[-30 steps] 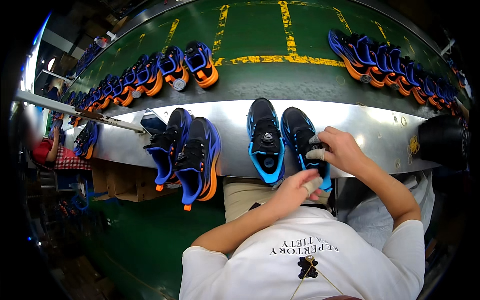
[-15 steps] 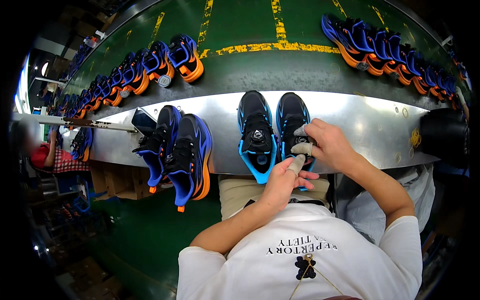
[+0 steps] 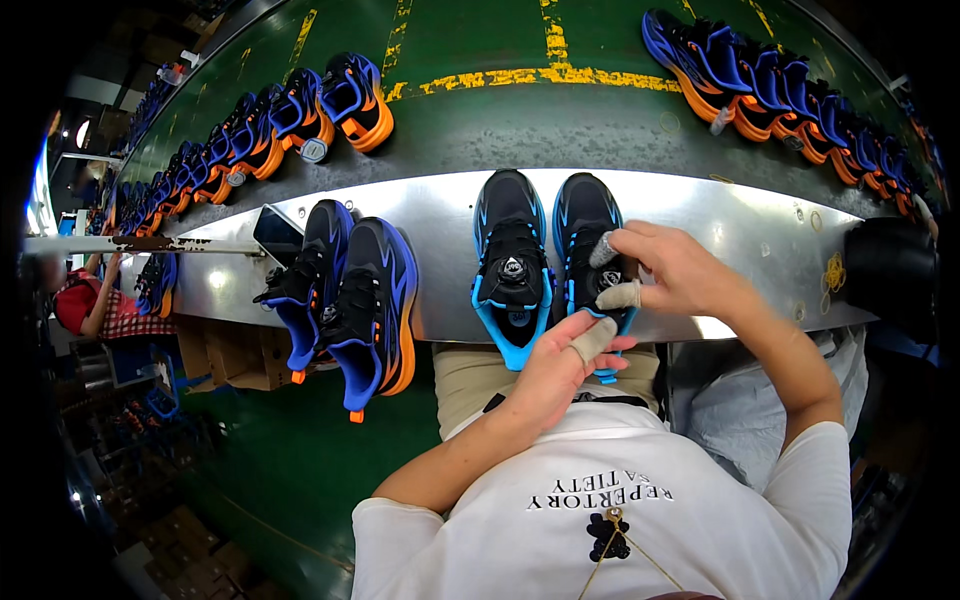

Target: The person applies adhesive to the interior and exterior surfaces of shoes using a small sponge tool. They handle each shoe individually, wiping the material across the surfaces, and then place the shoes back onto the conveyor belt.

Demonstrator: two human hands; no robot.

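Centre frame, both hands work the black-and-blue sneaker [image 3: 588, 250] on the steel bench [image 3: 760, 230]: right hand [image 3: 680, 270] pinching its tongue, left hand [image 3: 560, 365] loosely curled at its heel. Its mate [image 3: 510, 262] sits finished-looking alongside; the orange-soled pair [image 3: 350, 290] at left waits untouched.

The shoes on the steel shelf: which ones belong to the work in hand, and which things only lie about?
In hand:
- right shoe of the light-blue-soled pair, touched by the right hand and left hand
- its partner shoe

Lying about:
- orange-soled pair further left
- dark phone
- shoe rows on the green belt
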